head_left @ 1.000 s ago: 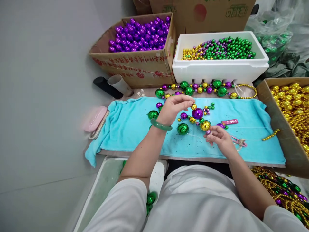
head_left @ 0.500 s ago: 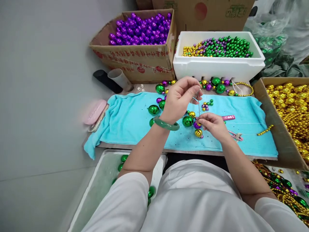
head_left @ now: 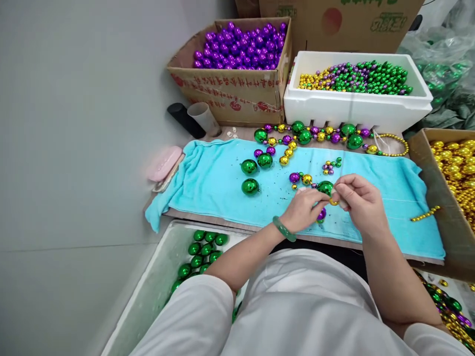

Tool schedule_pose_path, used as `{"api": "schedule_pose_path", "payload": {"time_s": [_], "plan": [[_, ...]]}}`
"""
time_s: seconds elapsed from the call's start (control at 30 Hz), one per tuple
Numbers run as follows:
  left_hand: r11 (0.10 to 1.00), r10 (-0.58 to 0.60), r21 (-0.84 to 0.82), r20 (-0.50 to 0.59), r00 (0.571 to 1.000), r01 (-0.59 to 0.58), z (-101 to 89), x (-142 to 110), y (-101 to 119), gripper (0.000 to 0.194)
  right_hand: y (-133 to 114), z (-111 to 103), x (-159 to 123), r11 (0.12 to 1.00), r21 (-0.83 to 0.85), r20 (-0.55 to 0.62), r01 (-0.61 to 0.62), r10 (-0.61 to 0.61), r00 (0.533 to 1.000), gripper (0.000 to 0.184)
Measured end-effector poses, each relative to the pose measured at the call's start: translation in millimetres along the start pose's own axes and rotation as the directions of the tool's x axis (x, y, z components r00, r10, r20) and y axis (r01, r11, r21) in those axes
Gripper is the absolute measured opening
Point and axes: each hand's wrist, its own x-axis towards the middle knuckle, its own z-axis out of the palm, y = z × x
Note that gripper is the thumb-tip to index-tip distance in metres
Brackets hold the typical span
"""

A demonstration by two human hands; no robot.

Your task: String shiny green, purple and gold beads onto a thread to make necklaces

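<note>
My left hand [head_left: 304, 210], with a green bangle at its wrist, pinches a small gold bead [head_left: 334, 201] over the blue towel [head_left: 215, 173]. My right hand [head_left: 362, 203] meets it from the right, thumb and forefinger pressed together; what they grip is too small to make out. Right behind the fingertips lies a large green bead [head_left: 325, 187], beside a gold bead [head_left: 307, 179] and a purple bead [head_left: 294, 177]. Another purple bead [head_left: 321, 214] shows below the left fingers. Loose green beads [head_left: 250, 186] rest on the towel at left.
A finished-looking bead strand [head_left: 335, 138] runs along the towel's back edge. Behind stand a carton of purple beads [head_left: 226, 94] and a white foam box [head_left: 356, 106]. A carton of gold beads [head_left: 430, 173] borders the right. A foam bin [head_left: 156, 262] sits at lower left.
My left hand has come down from its raised position to meet the right hand low over the towel. The thin line stretched between them no longer shows. The view has shifted left.
</note>
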Motion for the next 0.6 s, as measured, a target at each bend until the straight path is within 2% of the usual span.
{"api": "schedule_pose_path", "payload": {"time_s": [0.1,0.17,0.23,0.33,0.37,0.43,0.5,0.6], "plan": [[0.965,0.022,0.264,-0.054,0.998,-0.007,0.5,-9.2,-4.8,0.028,-11.9,-9.8,-4.5,0.998,-0.006,-0.104,0.062,-0.062,0.993,0.018],[0.956,0.018,0.294,-0.106,0.994,0.014,-5.7,-12.0,-5.9,0.028,-14.9,-12.3,-5.0,0.997,-0.026,-0.132,0.069,-0.072,0.989,0.018],[0.977,0.035,0.215,-0.16,0.986,0.0,-11.3,-13.0,-4.2,0.033,-13.0,-8.9,-4.1,0.997,-0.039,-0.116,0.06,-0.064,0.991,0.017],[0.995,0.063,-0.065,-0.219,0.974,-0.079,-11.0,-14.3,3.0,0.053,-5.4,2.3,-3.3,0.997,-0.034,-0.029,0.065,-0.066,0.997,0.016],[0.983,0.045,-0.163,-0.236,0.971,-0.086,-8.0,-15.1,5.7,0.051,-3.5,5.5,-3.8,0.997,-0.03,0.007,0.067,-0.067,0.998,0.015],[0.959,-0.001,-0.273,-0.255,0.967,-0.071,1.2,-17.3,10.2,0.033,-2.9,8.0,-6.3,0.997,-0.009,0.045,0.074,-0.073,0.996,0.014],[0.969,0.014,-0.237,-0.239,0.971,-0.072,13.1,-20.3,12.5,0.024,-8.1,5.4,-10.1,0.994,0.039,0.003,0.107,-0.107,0.994,0.01],[0.995,0.09,-0.032,-0.211,0.973,-0.099,31.7,-25.5,13.1,0.021,-25.8,-1.7,-15.8,0.976,0.126,-0.108,0.18,-0.167,0.98,0.005]]}}
